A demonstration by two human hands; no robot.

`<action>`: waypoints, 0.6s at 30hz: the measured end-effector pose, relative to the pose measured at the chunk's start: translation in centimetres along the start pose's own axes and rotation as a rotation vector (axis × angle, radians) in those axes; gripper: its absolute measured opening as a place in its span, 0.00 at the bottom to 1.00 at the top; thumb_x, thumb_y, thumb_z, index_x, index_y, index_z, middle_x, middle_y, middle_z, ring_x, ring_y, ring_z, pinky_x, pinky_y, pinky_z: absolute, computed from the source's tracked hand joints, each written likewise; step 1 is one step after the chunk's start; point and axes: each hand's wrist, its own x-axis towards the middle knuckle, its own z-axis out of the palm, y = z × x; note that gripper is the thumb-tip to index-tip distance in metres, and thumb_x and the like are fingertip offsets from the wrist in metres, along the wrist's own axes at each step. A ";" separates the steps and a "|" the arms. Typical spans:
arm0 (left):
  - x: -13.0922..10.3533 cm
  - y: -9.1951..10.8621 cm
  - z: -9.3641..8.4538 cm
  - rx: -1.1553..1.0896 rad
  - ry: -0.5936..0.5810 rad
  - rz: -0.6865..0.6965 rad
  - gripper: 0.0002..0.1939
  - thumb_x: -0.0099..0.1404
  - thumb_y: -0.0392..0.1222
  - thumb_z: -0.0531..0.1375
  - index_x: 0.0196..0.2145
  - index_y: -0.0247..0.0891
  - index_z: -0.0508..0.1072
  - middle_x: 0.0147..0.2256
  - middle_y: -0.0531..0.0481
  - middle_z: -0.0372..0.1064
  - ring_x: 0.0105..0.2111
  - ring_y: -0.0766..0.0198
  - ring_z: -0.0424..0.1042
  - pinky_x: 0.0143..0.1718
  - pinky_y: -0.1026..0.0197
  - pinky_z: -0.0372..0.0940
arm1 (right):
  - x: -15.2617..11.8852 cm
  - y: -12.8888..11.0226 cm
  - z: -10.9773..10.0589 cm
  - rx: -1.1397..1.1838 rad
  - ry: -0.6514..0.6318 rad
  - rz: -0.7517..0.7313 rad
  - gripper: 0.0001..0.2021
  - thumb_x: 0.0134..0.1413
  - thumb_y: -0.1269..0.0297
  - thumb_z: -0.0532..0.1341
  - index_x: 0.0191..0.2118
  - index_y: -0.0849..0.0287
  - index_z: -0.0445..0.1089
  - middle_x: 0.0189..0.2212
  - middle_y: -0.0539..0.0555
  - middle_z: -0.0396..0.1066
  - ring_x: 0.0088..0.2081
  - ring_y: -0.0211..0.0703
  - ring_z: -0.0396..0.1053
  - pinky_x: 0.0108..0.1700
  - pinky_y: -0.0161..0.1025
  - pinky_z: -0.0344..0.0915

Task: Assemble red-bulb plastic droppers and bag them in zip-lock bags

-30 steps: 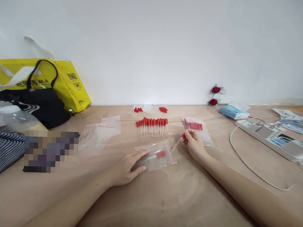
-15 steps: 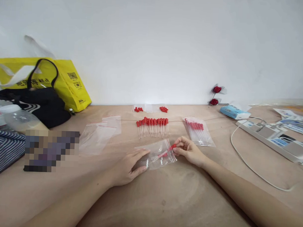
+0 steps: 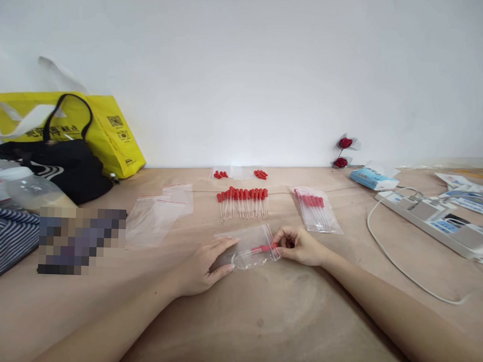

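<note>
Flatly, left hand (image 3: 204, 267) pins crinkly clear bag (image 3: 249, 246) — right hand (image 3: 298, 245) pinching slim red-capped dropper (image 3: 263, 249).

A second ago the right hand (image 3: 298, 245) was up by the filled bag (image 3: 317, 210), pinching a dropper (image 3: 263, 249) by its red bulb. It has since come down and left to the mouth of the open bag (image 3: 249, 247), and the dropper now lies mostly inside that bag, red bulb near the opening, beside the one already there.
</note>
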 end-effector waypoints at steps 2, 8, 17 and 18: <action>0.0 -0.1 0.0 0.005 0.004 0.009 0.24 0.63 0.48 0.49 0.56 0.43 0.52 0.55 0.46 0.55 0.54 0.57 0.55 0.53 0.50 0.54 | 0.2 0.1 0.4 -0.064 0.108 -0.004 0.08 0.43 0.63 0.62 0.29 0.61 0.64 0.16 0.44 0.57 0.18 0.29 0.53 0.20 0.29 0.50; 0.0 0.1 0.0 0.012 -0.001 -0.006 0.24 0.63 0.48 0.49 0.56 0.42 0.53 0.55 0.46 0.55 0.54 0.57 0.55 0.53 0.50 0.54 | 0.1 0.0 0.8 -0.103 0.161 -0.060 0.07 0.44 0.64 0.61 0.29 0.60 0.63 0.16 0.44 0.58 0.18 0.30 0.54 0.20 0.30 0.51; 0.1 0.2 -0.1 0.000 0.005 0.018 0.24 0.63 0.47 0.49 0.56 0.43 0.51 0.55 0.47 0.55 0.54 0.57 0.55 0.53 0.51 0.54 | 0.1 -0.7 -0.1 -0.102 -0.107 -0.108 0.11 0.45 0.57 0.61 0.27 0.61 0.70 0.22 0.50 0.67 0.22 0.32 0.60 0.23 0.30 0.56; 0.1 0.2 -0.1 0.001 0.004 0.016 0.24 0.63 0.47 0.50 0.56 0.43 0.52 0.55 0.47 0.55 0.54 0.58 0.55 0.53 0.51 0.54 | 0.3 -0.8 0.1 -0.104 -0.115 -0.148 0.11 0.46 0.56 0.60 0.27 0.61 0.71 0.25 0.51 0.68 0.25 0.34 0.63 0.27 0.31 0.58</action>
